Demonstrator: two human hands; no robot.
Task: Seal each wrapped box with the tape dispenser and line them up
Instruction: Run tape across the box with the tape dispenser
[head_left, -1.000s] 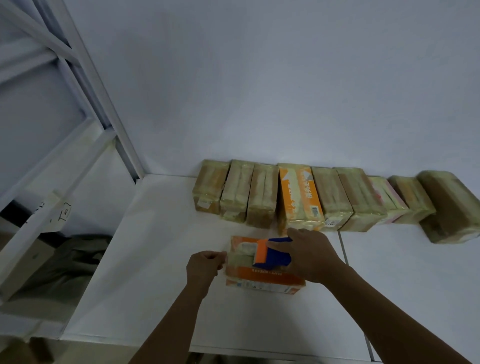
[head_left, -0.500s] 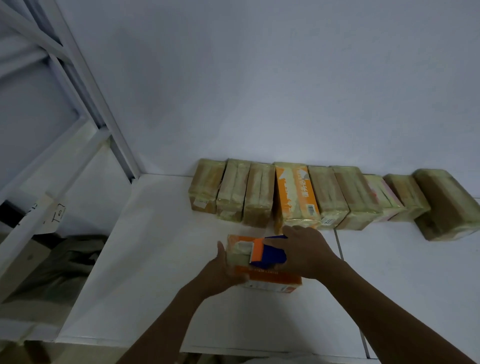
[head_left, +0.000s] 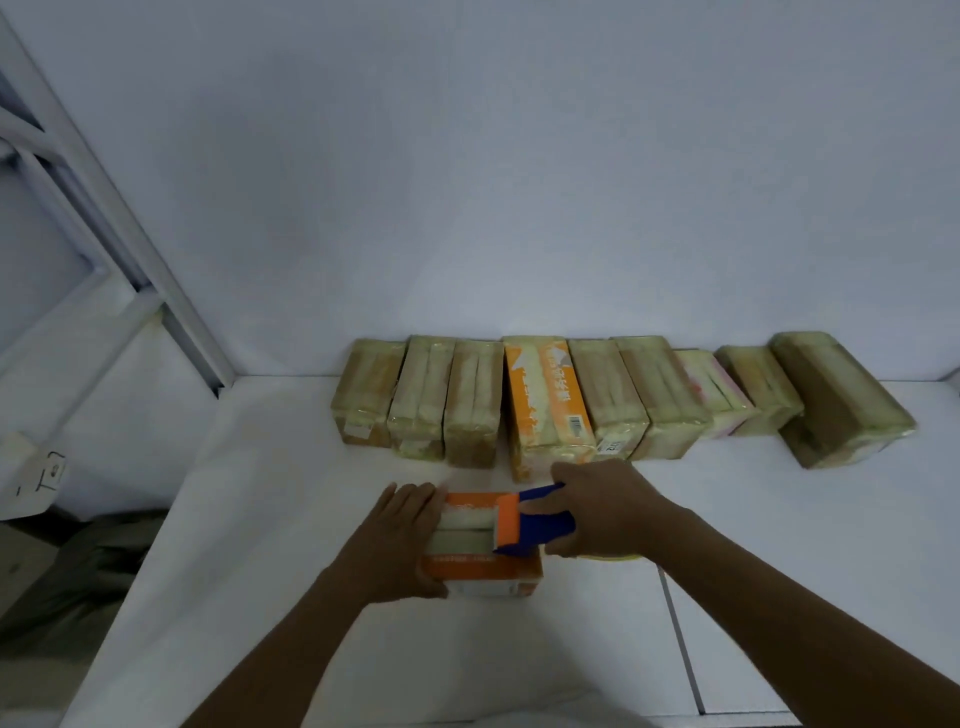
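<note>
Inspector: Box under work, where does it lie?

Clerk: The orange box (head_left: 478, 569) lies flat on the white desk (head_left: 291, 519), near the front edge and just in front of the row of wrapped boxes (head_left: 613, 395). It does not touch the row.

Inspector: State of the hands?

Clerk: The left hand (head_left: 397, 545) rests against the box's left end, fingers straight and together, pointing away from the person; it grips nothing. The right hand (head_left: 605, 512) is curled round the blue body of the tape dispenser (head_left: 535, 522) and holds it firmly.

Inspector: Position of the dispenser?

Clerk: Its orange front end sits on the top of the box, toward the right side. Pale bands run across the top from that end to the left hand.

Inspector: And the row?

Clerk: Nine boxes stand side by side against the wall (head_left: 519, 182), most of them touching. The fourth from the left (head_left: 543, 400) shows orange print through its wrap. The rightmost one is turned at an angle to the others.

Inspector: Anything else on record?

Clerk: A white metal frame (head_left: 156, 291) stands off the desk's left end.
</note>
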